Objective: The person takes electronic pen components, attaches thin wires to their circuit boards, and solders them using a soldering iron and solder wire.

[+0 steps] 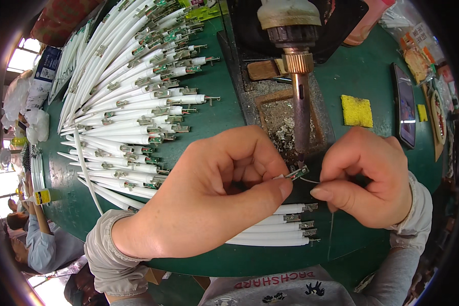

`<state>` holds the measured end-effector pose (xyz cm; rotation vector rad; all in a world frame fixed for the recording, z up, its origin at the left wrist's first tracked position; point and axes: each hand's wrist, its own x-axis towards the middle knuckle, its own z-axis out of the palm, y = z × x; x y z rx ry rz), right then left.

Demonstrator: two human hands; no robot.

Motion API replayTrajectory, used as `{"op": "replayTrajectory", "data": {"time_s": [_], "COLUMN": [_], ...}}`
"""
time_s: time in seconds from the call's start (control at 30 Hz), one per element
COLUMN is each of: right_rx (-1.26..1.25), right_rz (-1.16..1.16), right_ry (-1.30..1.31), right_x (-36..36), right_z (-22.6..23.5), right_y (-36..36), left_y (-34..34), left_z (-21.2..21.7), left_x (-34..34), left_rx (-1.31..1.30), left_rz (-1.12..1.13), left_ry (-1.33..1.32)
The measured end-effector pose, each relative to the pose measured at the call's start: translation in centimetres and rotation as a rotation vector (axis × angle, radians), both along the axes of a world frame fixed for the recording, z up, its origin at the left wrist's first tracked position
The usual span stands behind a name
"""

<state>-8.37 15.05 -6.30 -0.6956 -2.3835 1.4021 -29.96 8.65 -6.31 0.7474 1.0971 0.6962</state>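
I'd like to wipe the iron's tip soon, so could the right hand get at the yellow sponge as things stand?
Probably yes: the yellow sponge lies uncovered beyond the right hand, though that hand pinches a thin wire.

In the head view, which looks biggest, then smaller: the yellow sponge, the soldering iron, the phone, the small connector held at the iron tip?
1. Soldering iron, though it is nearer the camera.
2. Phone.
3. Yellow sponge.
4. Connector, pinched by the left hand.

Left hand (214, 196): centre of frame, forearm entering from lower left, grey sleeve at wrist. Fingers (250, 153) curled inward, thumb pressed forward against index tip in a tight pinch. Right hand (367, 176): right of centre, forearm from lower right, sleeved. Fingers curled, thumb extended leftward, pinching. Hands close, not touching.
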Motion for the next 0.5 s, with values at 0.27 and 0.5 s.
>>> {"op": "replayTrajectory", "data": {"time_s": [0.27,0.5], "right_rx": [-0.165,-0.206], "right_rz": [-0.128,-0.144], "right_ry": [0.06,0.111], "right_x": [-0.22,-0.74], "right_z": [-0.34,-0.84], "right_y": [-0.8,-0.66], "left_y": [0.27,0.49], "left_z": [-0.09,-0.27], "left_x": [0.25,0.13], "left_rx": [0.104,0.125], "left_rz": [0.053,0.071], "left_ry": [-0.072,-0.061]}}
